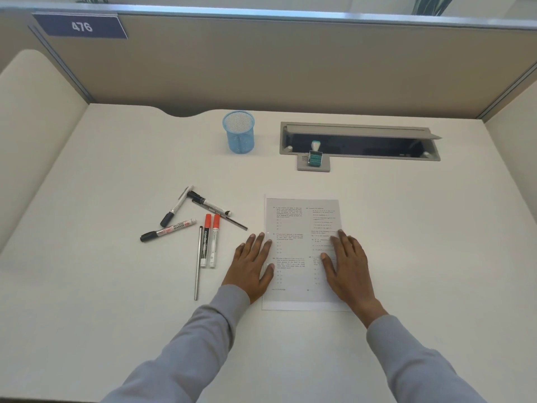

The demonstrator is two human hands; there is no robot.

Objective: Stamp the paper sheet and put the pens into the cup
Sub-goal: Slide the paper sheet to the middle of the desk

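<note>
A printed paper sheet (293, 225) lies flat on the white desk (116, 286). My left hand (252, 264) rests palm down on the sheet's left edge, fingers spread. Flat on the sheet's right side lies my right hand (350, 266). Both hands hold nothing. A teal stamp (315, 157) with a white knob stands behind the paper on a grey ledge. The blue mesh cup (239, 132) stands upright at the back, with nothing visible inside. Several pens and markers lie scattered left of the paper, among them two red-capped markers (211, 241) and a long thin grey pen (198, 263).
A grey cable tray (360, 141) with its lid raised is recessed in the desk at the back right. Beige partition walls (261, 68) close off the back and both sides. A blue label reading 476 (81, 26) is on the partition.
</note>
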